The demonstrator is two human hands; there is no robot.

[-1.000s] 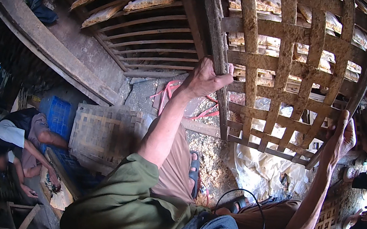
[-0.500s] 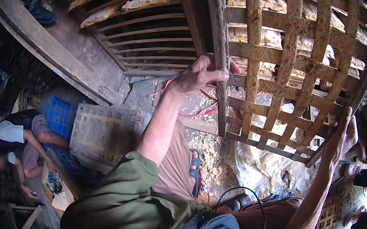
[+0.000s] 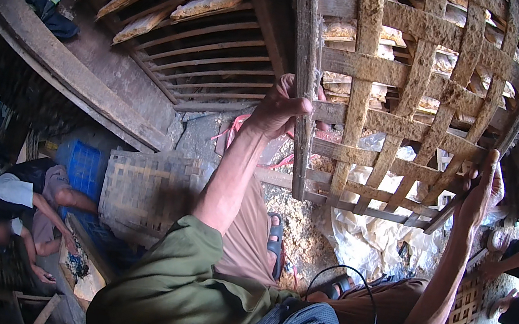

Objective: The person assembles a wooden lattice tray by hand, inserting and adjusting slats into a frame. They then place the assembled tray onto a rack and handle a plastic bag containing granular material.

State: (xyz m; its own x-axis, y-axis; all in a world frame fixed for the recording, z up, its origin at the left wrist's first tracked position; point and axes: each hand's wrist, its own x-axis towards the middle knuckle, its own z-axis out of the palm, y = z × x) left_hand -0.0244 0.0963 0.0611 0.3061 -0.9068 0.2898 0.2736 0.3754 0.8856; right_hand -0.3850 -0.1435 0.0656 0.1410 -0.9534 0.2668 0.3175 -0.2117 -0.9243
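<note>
The woven bamboo tray [image 3: 408, 105] is held up overhead, filling the frame from twelve to two o'clock. One left hand [image 3: 283, 107] is curled tight around its left edge and one right hand [image 3: 480, 190] clasps its lower right rim; one tray, two hands gripping it

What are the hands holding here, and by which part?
Both hold one woven bamboo tray. The left hand grips its left edge strip, thumb over the front; the right hand grips the lower right rim.
</note>
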